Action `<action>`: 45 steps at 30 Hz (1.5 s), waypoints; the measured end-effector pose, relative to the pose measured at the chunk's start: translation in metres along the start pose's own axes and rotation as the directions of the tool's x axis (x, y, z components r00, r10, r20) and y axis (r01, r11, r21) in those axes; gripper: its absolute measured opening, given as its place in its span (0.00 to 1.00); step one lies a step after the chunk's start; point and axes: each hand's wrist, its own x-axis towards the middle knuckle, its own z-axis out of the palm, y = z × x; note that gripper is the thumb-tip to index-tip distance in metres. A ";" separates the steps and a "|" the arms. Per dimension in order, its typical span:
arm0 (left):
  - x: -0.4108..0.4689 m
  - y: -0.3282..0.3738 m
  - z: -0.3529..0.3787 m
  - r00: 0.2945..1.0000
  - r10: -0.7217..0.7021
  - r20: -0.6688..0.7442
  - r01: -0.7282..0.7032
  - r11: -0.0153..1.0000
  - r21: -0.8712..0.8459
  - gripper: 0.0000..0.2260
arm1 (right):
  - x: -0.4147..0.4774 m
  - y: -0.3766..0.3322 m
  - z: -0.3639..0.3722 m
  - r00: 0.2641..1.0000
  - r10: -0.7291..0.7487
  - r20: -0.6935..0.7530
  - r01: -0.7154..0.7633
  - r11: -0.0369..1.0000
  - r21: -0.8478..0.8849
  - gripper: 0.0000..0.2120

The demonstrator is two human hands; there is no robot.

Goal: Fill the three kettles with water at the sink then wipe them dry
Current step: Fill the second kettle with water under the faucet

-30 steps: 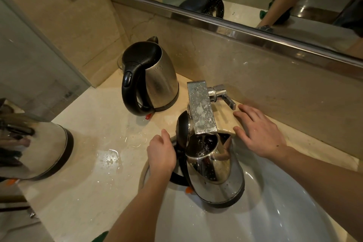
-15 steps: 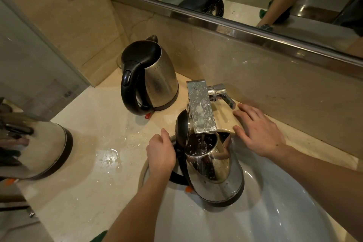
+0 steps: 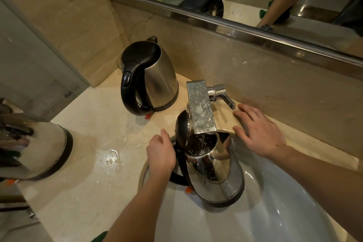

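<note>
Left hand (image 3: 161,155) fingers grip sink kettle (image 3: 214,173) handle (image 3: 177,179), mostly hidden; right hand (image 3: 259,133) fingers flat; third kettle (image 3: 39,149) cropped.

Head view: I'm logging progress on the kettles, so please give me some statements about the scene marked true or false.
1. The sink kettle sits under the tap with its lid open. True.
2. The left hand holds that kettle's handle. True.
3. The right hand grips the lever. False: it lies open on the counter beside the lever.
4. The back kettle has its lid open. False: its lid is shut.
5. A third kettle stands at the left. True.
</note>
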 end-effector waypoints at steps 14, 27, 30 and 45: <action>0.001 -0.002 0.001 1.000 -0.002 -0.001 0.002 1.000 0.007 0.21 | 0.000 0.001 0.003 1.000 -0.006 -0.030 0.007 1.000 0.008 0.31; 0.000 -0.001 0.000 1.000 0.003 -0.002 -0.003 1.000 0.001 0.21 | -0.001 0.004 0.006 0.999 -0.015 -0.039 0.015 1.000 0.008 0.24; 0.001 -0.003 0.001 1.000 0.000 0.000 0.000 1.000 0.005 0.21 | -0.001 0.003 0.005 0.999 -0.019 -0.044 0.019 1.000 0.008 0.24; 0.002 -0.004 0.002 1.000 0.007 -0.008 -0.007 1.000 -0.004 0.21 | -0.001 0.003 0.004 1.000 -0.003 -0.019 0.003 1.000 0.000 0.29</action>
